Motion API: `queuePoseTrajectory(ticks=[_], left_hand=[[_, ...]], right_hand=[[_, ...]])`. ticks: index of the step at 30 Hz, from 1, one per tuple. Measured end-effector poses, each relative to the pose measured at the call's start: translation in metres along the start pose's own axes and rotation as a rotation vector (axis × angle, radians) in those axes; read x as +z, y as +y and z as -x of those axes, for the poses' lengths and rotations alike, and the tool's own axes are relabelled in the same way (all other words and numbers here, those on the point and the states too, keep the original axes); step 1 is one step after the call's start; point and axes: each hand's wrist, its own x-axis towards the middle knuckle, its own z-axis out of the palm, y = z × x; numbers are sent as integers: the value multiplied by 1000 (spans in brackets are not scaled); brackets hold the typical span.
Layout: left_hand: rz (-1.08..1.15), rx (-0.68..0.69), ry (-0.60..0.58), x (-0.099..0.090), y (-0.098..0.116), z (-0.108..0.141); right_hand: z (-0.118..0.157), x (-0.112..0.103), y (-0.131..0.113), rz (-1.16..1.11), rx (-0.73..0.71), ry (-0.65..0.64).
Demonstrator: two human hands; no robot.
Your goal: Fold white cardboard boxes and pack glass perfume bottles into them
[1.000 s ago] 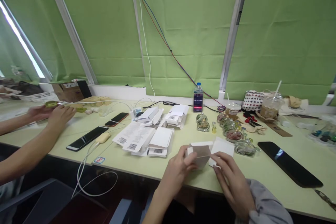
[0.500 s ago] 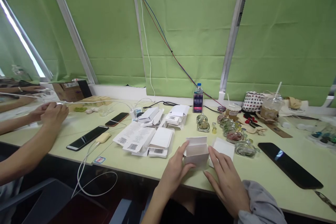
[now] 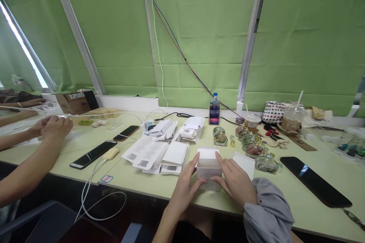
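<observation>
Between my hands is a small white cardboard box, its top open and a flap raised at the back. My left hand grips the box's left side, thumb on the front face. On the other side my right hand presses the right edge, with its thumb also on the front. A white sheet of card lies partly behind my right hand. To the left are flattened white cartons with barcodes. Several glass perfume bottles stand beyond my right hand.
A black phone lies at the right, and two more phones lie left beside a yellow power bank with a white cable. A water bottle and drink cups stand behind. Another person's hands work at far left.
My right hand has closed in on the box, and both thumbs now press its front. The box has turned more squarely towards me and shifted slightly left.
</observation>
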Motion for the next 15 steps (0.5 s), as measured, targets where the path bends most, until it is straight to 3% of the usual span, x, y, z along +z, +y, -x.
queuePoseTrajectory(ticks=[4,8,11,15], left_hand=[[165,-121,44,3,7,1],[302,-188,178,8,11,-1],[264,-150,273,11,12,-4],[182,-53,265,14,16,-4]], right_hand=[[5,9,-5,5,61,44],[6,13,-6,58,114,82],[4,15,-6,57,132,101],[7,21,-7,21,184,86]])
